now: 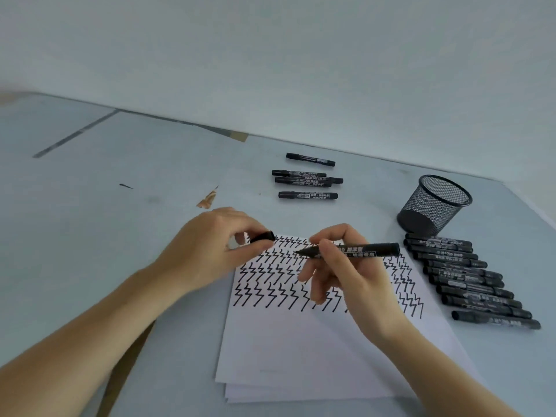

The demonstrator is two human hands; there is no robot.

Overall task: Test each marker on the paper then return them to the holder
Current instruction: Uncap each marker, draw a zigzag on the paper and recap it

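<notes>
Left hand [210, 242]: fingers curled, pinching a short black plastic marker cap [263, 237] at the fingertips, held above the far left part of the paper. Right hand [346, 272]: thumb and forefinger grip an uncapped black marker with white label print [361, 249], lying roughly level, tip pointing left toward the cap; cap and tip are near but apart. The right hand's lower fingers hide part of the marks beneath.

Under both hands lies a stack of white paper sheets [301, 350]; the sheet count cannot be told, only offset edges at the near side. The top sheet carries four rows of black zigzag test strokes [270, 284], partly covered by the hands; its near half is blank.

Far of the paper, four capped black markers [308, 180] lie on the table, two of them touching. Right of the paper, a row of capped black markers [469, 278] lies side by side, about eleven; the exact count is hard to make out. Just beyond that row stands a black wire-mesh cylindrical holder [436, 206], upright, interior not clearly visible.

The pale grey-blue table [90, 206] shows chipped brown patches on the left; its far edge meets a pale wall. Open surface lies to the left of the paper.
</notes>
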